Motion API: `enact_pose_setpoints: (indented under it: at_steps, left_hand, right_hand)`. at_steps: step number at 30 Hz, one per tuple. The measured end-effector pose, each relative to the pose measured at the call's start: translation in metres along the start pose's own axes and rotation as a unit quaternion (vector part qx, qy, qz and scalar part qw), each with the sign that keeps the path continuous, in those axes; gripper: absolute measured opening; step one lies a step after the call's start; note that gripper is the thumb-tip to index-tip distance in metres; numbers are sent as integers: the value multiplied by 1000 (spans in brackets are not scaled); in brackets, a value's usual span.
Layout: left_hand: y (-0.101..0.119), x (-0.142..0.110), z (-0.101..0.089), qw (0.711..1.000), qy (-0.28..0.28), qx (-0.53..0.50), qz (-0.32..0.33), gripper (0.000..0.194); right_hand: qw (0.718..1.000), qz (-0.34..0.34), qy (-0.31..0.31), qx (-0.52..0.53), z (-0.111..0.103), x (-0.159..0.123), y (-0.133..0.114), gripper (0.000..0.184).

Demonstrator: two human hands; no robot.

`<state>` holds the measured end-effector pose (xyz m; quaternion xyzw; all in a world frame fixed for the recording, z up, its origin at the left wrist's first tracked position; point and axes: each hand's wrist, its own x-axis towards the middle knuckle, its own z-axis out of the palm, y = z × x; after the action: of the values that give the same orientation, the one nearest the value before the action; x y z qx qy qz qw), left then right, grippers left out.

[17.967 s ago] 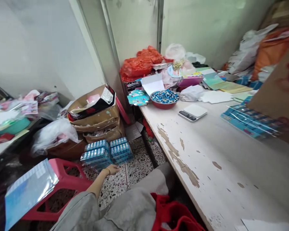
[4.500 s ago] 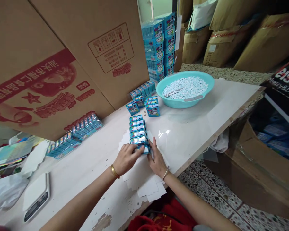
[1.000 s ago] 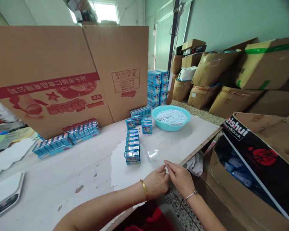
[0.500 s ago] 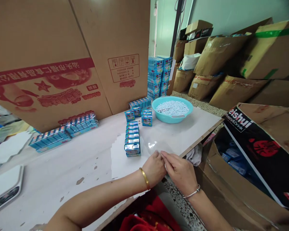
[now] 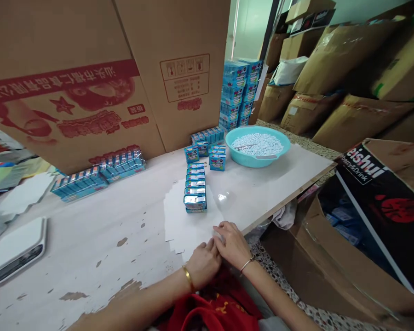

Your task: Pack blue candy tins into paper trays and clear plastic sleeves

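Observation:
My left hand (image 5: 204, 263), with a gold bracelet at the wrist, is closed at the table's near edge, its fingertips bent and pressed together. Touching it, my right hand (image 5: 230, 243) is pinched on a piece of clear plastic film (image 5: 219, 236); how much of the film lies in the left fingers is hidden. Just beyond the hands, a row of small blue boxes (image 5: 195, 188) stands on white paper sheets (image 5: 175, 216). A few more small blue boxes (image 5: 217, 161) stand behind that row. Shiny clear plastic (image 5: 222, 196) lies to its right.
A turquoise basin (image 5: 258, 158) of small white pieces stands at the back right. Wrapped blue packs (image 5: 122, 166) line a large carton (image 5: 179, 37). A white scale (image 5: 19, 248) sits at the left. An open carton (image 5: 331, 266) is beside the table's right edge.
Both hands have come down and nearer to my body, off the spot beside the box row, with the clear film still between the fingers. The view has shifted slightly.

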<state>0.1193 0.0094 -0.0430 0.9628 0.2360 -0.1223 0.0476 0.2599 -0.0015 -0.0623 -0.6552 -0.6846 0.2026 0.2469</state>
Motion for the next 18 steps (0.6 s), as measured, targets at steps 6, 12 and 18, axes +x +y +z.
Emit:
enact_pose_setpoints:
  at_steps: [6,12,18]
  left_hand:
    - [-15,-8,-15,995,31,-92,18,18]
    - [-83,-10,-46,776,403,-421,-242,35]
    - [-169,42,-40,530,354,-657,-402,55]
  right_hand:
    - [998,-23,5,58,19,1,1,36]
    - [976,63,145,152,-20,24,34,49]
    - [967,0,251,33,-54,78,36,49]
